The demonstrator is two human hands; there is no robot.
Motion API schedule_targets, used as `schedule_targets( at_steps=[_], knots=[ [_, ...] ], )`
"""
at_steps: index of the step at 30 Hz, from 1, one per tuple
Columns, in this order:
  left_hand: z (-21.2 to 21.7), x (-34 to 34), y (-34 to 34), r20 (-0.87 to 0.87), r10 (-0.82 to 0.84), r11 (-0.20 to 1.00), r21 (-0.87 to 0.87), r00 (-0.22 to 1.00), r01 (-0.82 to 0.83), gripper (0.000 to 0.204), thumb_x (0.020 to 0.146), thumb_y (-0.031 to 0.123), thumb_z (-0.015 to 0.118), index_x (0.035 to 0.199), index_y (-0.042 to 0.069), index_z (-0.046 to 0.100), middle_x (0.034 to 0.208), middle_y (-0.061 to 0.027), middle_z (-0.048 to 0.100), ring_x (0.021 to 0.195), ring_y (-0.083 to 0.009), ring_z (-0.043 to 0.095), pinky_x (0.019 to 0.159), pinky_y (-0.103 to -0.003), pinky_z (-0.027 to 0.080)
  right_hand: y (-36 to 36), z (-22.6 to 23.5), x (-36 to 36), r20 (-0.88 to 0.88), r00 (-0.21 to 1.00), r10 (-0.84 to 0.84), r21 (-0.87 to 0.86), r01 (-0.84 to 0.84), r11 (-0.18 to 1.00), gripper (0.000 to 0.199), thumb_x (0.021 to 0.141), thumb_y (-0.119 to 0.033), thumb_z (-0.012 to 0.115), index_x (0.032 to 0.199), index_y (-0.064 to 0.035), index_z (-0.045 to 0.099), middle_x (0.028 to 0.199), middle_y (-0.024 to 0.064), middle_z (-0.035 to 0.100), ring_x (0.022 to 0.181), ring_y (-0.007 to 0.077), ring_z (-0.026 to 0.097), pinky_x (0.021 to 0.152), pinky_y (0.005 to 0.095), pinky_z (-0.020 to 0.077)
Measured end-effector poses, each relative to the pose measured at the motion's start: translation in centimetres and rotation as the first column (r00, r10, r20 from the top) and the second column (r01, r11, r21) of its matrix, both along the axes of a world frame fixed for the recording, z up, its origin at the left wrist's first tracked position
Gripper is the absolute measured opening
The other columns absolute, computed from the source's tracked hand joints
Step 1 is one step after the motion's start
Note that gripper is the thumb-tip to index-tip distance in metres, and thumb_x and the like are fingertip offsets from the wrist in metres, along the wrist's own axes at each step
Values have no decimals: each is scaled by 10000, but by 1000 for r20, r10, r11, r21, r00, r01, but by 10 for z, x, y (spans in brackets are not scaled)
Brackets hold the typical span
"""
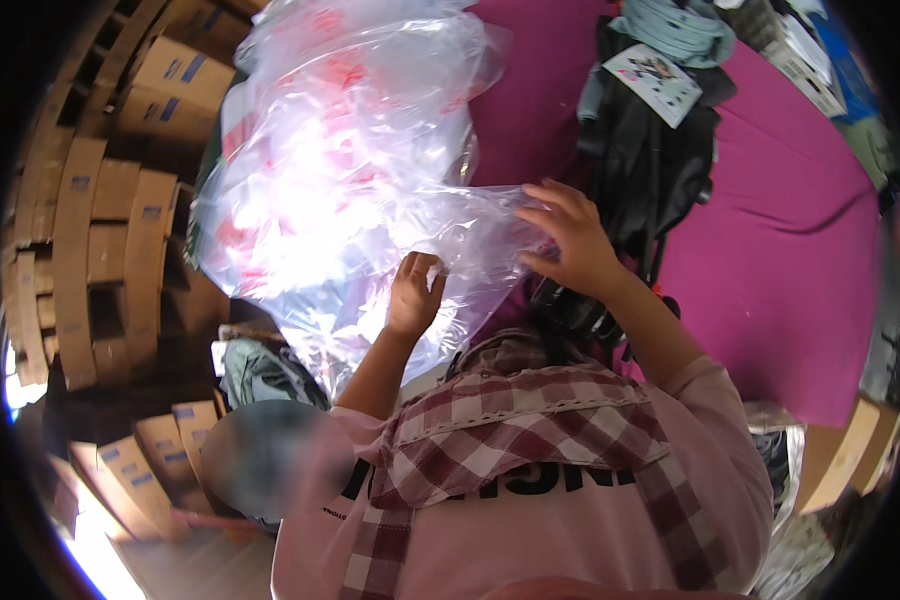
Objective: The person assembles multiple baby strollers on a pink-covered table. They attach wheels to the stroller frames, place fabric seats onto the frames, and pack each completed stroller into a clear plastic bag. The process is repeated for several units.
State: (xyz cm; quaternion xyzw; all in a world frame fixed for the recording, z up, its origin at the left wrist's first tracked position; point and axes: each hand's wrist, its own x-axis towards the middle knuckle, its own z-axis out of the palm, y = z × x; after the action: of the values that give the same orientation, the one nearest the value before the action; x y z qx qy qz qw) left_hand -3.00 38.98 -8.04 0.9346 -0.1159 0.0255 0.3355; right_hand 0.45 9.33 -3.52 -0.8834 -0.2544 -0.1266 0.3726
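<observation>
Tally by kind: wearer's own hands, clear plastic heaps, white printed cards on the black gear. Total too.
Hands: 2 (left hand, right hand)
Clear plastic heap, counted as one pile: 1
White printed card on black gear: 1
Total: 4

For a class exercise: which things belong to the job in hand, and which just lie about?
In the job:
clear plastic, at the left hand and right hand
possibly the black bundle near it

Apparently lying about:
cardboard boxes
grey bundle, lower left
</observation>
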Motion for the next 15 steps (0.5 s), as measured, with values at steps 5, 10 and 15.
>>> schedule_targets(
  at_steps=[5, 10, 15],
  knots=[
    [33, -45, 20, 342, 260, 947, 94, 903, -308, 274, 817, -88, 630, 1071, 13, 632, 992, -170, 637, 936, -343, 620, 828, -398, 508, 67, -44, 58, -71, 971, 226, -138, -234, 962, 224, 809, -137, 726, 1029, -114, 697, 857, 62, 690, 957, 246, 657, 1067, 532, 370],
    [25, -134, 145, 197, 826, 564, -314, 528, -764, 264, 897, -89, 462, 1121, 24, 545, 918, -63, 611, 778, -153, 590, 714, -258, 485, 101, -3, 27, -345, 884, 316, 384, -174, 907, 161, 892, -145, 700, 854, 4, 652, 743, 137, 663, 661, 307, 638, 602, 375, 483],
    [48, -156, 163, -210, 878, -3, -901, 430, -433, 302, 879, -134, 430, 1089, 62, 523, 943, -59, 601, 784, -159, 585, 701, -273, 488, 144, -60, -47, -275, 873, 402, 3, -417, 909, 225, 840, -213, 735, 980, -55, 660, 880, 155, 692, 881, 376, 646, 785, 487, 502]
  ],
)
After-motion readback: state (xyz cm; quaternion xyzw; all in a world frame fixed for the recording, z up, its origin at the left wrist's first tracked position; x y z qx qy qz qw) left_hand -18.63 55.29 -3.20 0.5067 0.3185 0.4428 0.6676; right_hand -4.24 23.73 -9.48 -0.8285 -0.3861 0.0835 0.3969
